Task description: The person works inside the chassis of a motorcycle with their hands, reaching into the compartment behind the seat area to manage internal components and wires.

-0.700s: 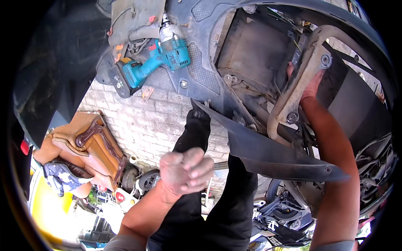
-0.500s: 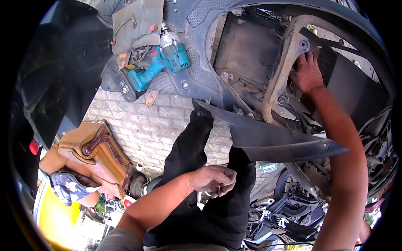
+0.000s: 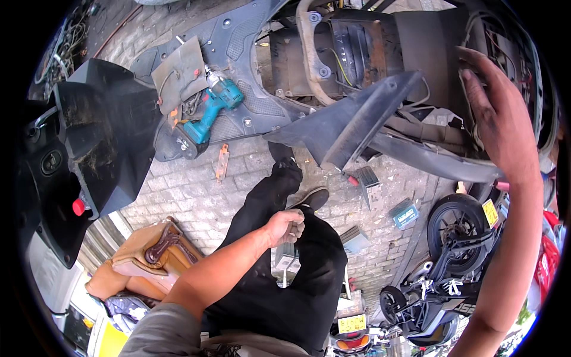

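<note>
A partly stripped scooter body (image 3: pixel 279 112) lies across the upper view, its inner frame and wiring bared. My right hand (image 3: pixel 502 122) is at its rear end on the right, fingers stretched out and thumb apart, over the inner edge of the rear part; whether it touches is unclear. My left hand (image 3: pixel 285 228) is curled closed above my knees, and what its fingers hold, if anything, is hidden. Between the hands a loose-looking dark side panel (image 3: pixel 357 122) sticks out from the body. A teal cordless impact wrench (image 3: pixel 215 104) rests on the footboard beside a grey flap (image 3: pixel 178 74).
Black front bodywork (image 3: pixel 101 128) stands at the left. A brown armchair (image 3: pixel 151 256) is lower left. On the brick paving are an orange strip (image 3: pixel 222 162) and a teal box (image 3: pixel 404 213). A parked motorcycle (image 3: pixel 446 285) stands lower right.
The view has shifted toward the right and rear of the scooter. My right hand has come out of the frame opening and moved to the rear end. My left hand stays curled.
</note>
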Demonstrator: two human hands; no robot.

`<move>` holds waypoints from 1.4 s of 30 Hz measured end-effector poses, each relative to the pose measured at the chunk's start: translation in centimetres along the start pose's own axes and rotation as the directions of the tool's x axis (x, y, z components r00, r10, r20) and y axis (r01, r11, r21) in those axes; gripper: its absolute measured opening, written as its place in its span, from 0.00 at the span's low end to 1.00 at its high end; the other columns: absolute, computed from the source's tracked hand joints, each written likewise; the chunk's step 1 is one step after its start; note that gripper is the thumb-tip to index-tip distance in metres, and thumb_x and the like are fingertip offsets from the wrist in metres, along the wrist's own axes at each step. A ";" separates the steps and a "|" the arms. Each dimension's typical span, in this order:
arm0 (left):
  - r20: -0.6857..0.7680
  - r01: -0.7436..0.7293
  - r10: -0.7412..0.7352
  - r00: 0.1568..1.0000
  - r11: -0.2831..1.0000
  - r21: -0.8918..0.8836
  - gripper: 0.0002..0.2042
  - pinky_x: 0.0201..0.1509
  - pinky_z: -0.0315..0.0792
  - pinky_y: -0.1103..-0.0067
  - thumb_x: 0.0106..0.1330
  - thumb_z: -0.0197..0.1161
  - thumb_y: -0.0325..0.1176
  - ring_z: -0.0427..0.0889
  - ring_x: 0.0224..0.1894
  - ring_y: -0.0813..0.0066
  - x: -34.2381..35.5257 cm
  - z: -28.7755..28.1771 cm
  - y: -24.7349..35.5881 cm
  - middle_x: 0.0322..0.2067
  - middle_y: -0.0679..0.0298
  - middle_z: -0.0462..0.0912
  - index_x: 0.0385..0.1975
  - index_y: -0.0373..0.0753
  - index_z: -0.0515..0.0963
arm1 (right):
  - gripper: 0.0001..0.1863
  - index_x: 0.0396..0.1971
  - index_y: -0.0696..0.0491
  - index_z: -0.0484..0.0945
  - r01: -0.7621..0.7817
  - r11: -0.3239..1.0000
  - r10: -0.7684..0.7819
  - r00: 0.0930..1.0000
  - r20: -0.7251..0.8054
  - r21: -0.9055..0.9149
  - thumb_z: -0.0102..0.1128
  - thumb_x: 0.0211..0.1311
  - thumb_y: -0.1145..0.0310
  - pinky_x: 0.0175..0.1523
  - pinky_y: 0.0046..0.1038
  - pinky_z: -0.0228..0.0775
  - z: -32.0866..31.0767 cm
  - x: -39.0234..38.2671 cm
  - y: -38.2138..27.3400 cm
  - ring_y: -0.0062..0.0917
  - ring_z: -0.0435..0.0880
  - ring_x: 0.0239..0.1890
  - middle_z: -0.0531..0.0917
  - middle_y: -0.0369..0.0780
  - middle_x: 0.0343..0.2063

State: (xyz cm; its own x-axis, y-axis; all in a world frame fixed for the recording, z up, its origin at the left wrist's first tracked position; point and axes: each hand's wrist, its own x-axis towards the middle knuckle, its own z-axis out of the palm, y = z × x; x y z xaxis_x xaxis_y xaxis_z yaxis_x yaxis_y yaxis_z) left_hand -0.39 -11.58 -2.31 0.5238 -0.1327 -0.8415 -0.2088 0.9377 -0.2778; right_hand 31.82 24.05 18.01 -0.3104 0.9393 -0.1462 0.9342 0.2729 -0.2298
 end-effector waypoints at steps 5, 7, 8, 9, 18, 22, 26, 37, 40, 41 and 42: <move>-0.035 -0.091 0.092 0.995 0.996 0.020 0.05 0.31 0.71 0.78 0.70 0.59 0.38 0.78 0.30 0.77 0.0 0.1 -1.8 0.28 0.70 0.79 0.31 0.49 0.73 | 0.15 0.56 0.59 0.80 -0.133 0.808 0.294 0.935 -0.198 0.574 0.54 0.75 0.76 0.57 0.28 0.79 2.4 -13.4 -4.1 0.25 0.86 0.50 0.86 0.44 0.48; -0.139 -0.132 0.122 0.983 0.989 -0.060 0.04 0.34 0.72 0.78 0.70 0.59 0.37 0.79 0.32 0.77 -2.3 2.0 -2.5 0.30 0.70 0.79 0.33 0.49 0.74 | 0.13 0.53 0.62 0.80 -0.214 0.447 0.530 0.846 -0.064 0.869 0.53 0.74 0.79 0.51 0.23 0.77 7.0 -19.3 -8.3 0.21 0.84 0.43 0.84 0.40 0.44; -0.174 -0.235 0.216 0.961 0.967 -0.097 0.02 0.38 0.74 0.78 0.71 0.57 0.36 0.80 0.35 0.76 -3.5 2.8 -2.9 0.32 0.69 0.79 0.36 0.48 0.74 | 0.12 0.51 0.62 0.80 -0.177 0.318 0.593 0.804 -0.049 0.931 0.52 0.73 0.81 0.46 0.21 0.74 9.8 -22.1 -10.3 0.19 0.80 0.39 0.82 0.39 0.41; -0.222 -0.258 0.228 0.948 0.959 -0.117 0.03 0.38 0.74 0.77 0.72 0.58 0.36 0.79 0.35 0.76 -4.6 3.8 -3.4 0.33 0.69 0.79 0.36 0.47 0.75 | 0.12 0.50 0.62 0.80 -0.181 0.244 0.632 0.775 -0.015 0.953 0.50 0.73 0.82 0.43 0.20 0.71 12.9 -24.7 -12.0 0.18 0.78 0.37 0.81 0.38 0.39; 0.115 -0.238 0.925 0.361 -0.028 0.971 0.07 0.47 0.73 0.65 0.70 0.63 0.32 0.79 0.40 0.53 8.2 -3.1 -5.8 0.34 0.51 0.78 0.38 0.34 0.75 | 0.17 0.59 0.58 0.74 -0.087 -0.930 0.324 0.263 0.909 0.357 0.54 0.78 0.65 0.51 0.29 0.77 49.2 -35.3 -30.0 0.26 0.82 0.47 0.83 0.42 0.46; -0.010 -0.165 0.811 0.585 0.132 0.977 0.04 0.52 0.72 0.65 0.69 0.62 0.26 0.79 0.45 0.54 -2.3 -4.8 -16.7 0.38 0.54 0.81 0.41 0.37 0.78 | 0.18 0.61 0.57 0.73 0.003 -0.967 0.243 0.288 0.926 0.253 0.55 0.78 0.66 0.51 0.29 0.77 45.9 -43.7 -44.0 0.25 0.82 0.46 0.83 0.41 0.46; 0.149 -0.422 0.764 0.628 0.173 0.890 0.08 0.58 0.69 0.63 0.68 0.65 0.28 0.78 0.47 0.53 -7.3 -0.8 -15.3 0.43 0.54 0.81 0.44 0.37 0.78 | 0.18 0.62 0.56 0.72 0.055 -0.972 0.234 0.321 0.918 0.229 0.55 0.78 0.67 0.50 0.29 0.77 39.5 -43.9 -45.1 0.25 0.82 0.45 0.82 0.41 0.46; 0.893 -0.718 0.326 0.310 -0.535 0.445 0.11 0.54 0.73 0.61 0.66 0.67 0.34 0.79 0.46 0.53 6.7 8.4 3.0 0.43 0.55 0.79 0.42 0.37 0.77 | 0.28 0.73 0.54 0.64 -0.125 -0.189 0.892 0.392 0.224 0.974 0.51 0.79 0.60 0.72 0.39 0.63 37.6 -24.7 -6.9 0.36 0.69 0.70 0.70 0.47 0.67; 0.758 -0.481 0.121 0.641 -0.707 0.519 0.18 0.58 0.74 0.60 0.67 0.66 0.44 0.79 0.54 0.51 9.7 4.9 3.4 0.50 0.51 0.80 0.47 0.36 0.79 | 0.36 0.77 0.51 0.59 -0.068 -0.284 0.816 0.506 0.279 0.956 0.50 0.77 0.48 0.77 0.48 0.51 38.6 -21.2 -4.5 0.37 0.60 0.77 0.64 0.45 0.74; 0.667 -0.397 0.089 0.740 -0.743 0.539 0.19 0.59 0.74 0.60 0.67 0.66 0.44 0.80 0.55 0.51 10.1 3.5 3.5 0.51 0.51 0.81 0.49 0.36 0.80 | 0.36 0.77 0.50 0.59 -0.089 -0.291 0.809 0.509 0.295 0.953 0.49 0.77 0.46 0.76 0.48 0.51 39.4 -20.1 -4.3 0.36 0.61 0.77 0.65 0.43 0.74; 0.568 -0.305 0.069 0.820 -0.788 0.535 0.20 0.60 0.74 0.60 0.67 0.66 0.45 0.80 0.57 0.51 10.6 2.4 3.8 0.51 0.50 0.81 0.51 0.36 0.80 | 0.37 0.77 0.49 0.59 -0.104 -0.300 0.800 0.514 0.309 0.948 0.47 0.77 0.44 0.76 0.48 0.52 40.4 -19.0 -4.1 0.35 0.61 0.76 0.65 0.40 0.74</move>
State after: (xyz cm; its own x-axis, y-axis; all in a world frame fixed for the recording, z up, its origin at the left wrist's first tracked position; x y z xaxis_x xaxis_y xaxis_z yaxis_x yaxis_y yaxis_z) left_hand 6.39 -8.60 -11.20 0.8844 0.1387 -0.4456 0.4470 -0.5261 0.7235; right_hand 26.81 -3.31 -17.20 0.5335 0.6369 -0.5566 -0.4146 -0.3766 -0.8284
